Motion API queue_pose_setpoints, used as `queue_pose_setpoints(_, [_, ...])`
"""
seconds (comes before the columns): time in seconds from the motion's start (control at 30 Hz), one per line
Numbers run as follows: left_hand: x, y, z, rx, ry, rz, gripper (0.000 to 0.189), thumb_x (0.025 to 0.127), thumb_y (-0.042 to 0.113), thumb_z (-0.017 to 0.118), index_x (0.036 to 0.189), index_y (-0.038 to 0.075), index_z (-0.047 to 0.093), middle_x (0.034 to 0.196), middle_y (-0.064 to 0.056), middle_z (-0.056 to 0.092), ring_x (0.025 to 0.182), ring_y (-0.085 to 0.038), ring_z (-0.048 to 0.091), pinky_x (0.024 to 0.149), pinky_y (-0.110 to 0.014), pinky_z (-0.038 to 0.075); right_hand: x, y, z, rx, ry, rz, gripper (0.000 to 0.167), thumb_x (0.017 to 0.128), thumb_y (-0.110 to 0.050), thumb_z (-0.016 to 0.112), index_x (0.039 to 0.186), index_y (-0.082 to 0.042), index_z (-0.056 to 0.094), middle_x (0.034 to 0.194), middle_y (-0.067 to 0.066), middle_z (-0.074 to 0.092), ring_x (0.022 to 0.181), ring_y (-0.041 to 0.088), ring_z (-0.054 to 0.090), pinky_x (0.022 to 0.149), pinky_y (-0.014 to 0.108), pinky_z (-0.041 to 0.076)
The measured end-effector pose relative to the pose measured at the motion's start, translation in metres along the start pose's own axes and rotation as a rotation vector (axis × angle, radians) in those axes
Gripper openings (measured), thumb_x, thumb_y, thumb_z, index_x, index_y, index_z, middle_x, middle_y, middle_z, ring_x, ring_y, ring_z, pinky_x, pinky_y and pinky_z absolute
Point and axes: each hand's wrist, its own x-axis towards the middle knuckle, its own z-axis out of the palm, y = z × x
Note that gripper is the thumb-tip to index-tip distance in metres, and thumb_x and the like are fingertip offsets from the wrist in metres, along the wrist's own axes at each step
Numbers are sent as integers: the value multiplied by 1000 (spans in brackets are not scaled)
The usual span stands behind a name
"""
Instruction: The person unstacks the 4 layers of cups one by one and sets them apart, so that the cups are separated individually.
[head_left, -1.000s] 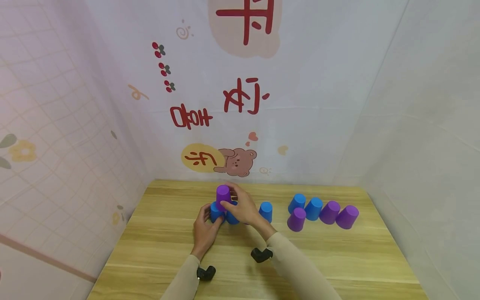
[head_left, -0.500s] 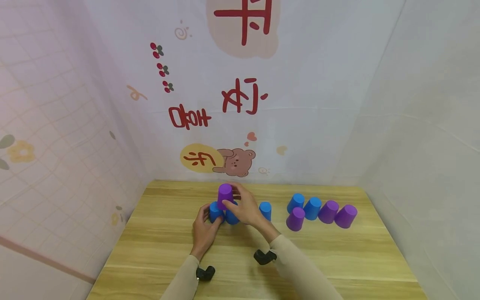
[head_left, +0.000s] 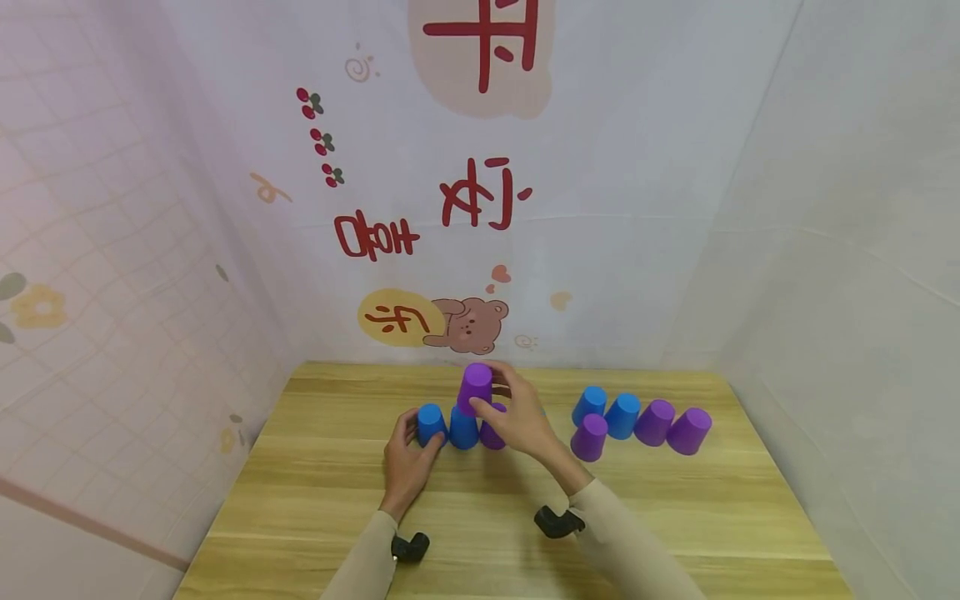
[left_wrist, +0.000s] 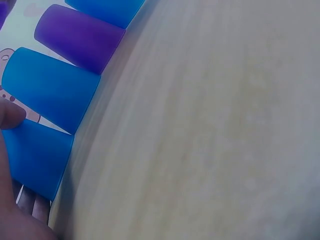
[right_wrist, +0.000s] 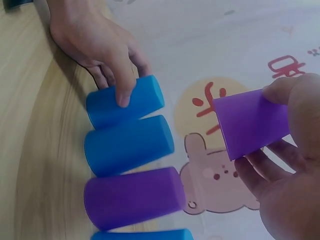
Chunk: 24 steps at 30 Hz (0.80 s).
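Observation:
My left hand (head_left: 407,460) grips an upside-down blue cup (head_left: 431,423) at the left end of a row on the table, thumb on its near side and fingers behind. Beside it in the row stand a second blue cup (right_wrist: 129,146), a purple cup (right_wrist: 135,197) and another blue cup (right_wrist: 145,235), mostly hidden by my right hand in the head view. My right hand (head_left: 522,417) holds a purple cup (head_left: 476,389), bottom up, between thumb and fingers. That cup is raised above the row, over the second blue and the purple one.
A separate group of upside-down cups stands to the right: two blue cups (head_left: 623,416), two purple cups (head_left: 689,431) behind, and one purple cup (head_left: 588,437) in front. A printed white cloth (head_left: 630,275) hangs behind the wooden table (head_left: 480,533).
My right hand has moved right with the purple cup, from above the left blue cup to above the row's middle. The left hand stays on its blue cup. The head view has shifted slightly.

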Motion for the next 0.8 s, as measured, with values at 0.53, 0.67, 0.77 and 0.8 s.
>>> queue_pose_setpoints(0.53, [-1,1,0,1,-12,-3,61,95,15,89,151,11,64,149,-17,73,142,-39,70,126,-61,55,-31,-1,-46,-76,63,29,59,101,-19,86,154,-16,61,143,8,76,133,34,75,114,60,64])
queue_pose_setpoints(0.67, [-1,1,-1,7,-12,-2,61,96,15,89,152,10,63,149,-18,73,142,-39,70,126,-61,55,-39,1,-59,-92,102,-30,59,100,-13,87,153,-14,61,143,10,76,130,34,77,111,55,66])
queue_pose_setpoints(0.77, [-1,2,-1,6,-14,-2,62,96,15,89,152,10,63,150,-18,73,143,-39,69,126,-60,55,-45,4,-68,-115,130,-62,60,99,-10,87,153,-12,62,142,9,76,127,33,78,110,46,68])
queue_pose_setpoints(0.8, [-2,2,-1,5,-15,-2,62,96,15,88,152,10,63,150,-18,72,143,-39,69,126,-61,55,-47,5,-72,-124,137,-69,60,99,-9,87,153,-12,62,142,9,76,126,32,78,110,43,68])
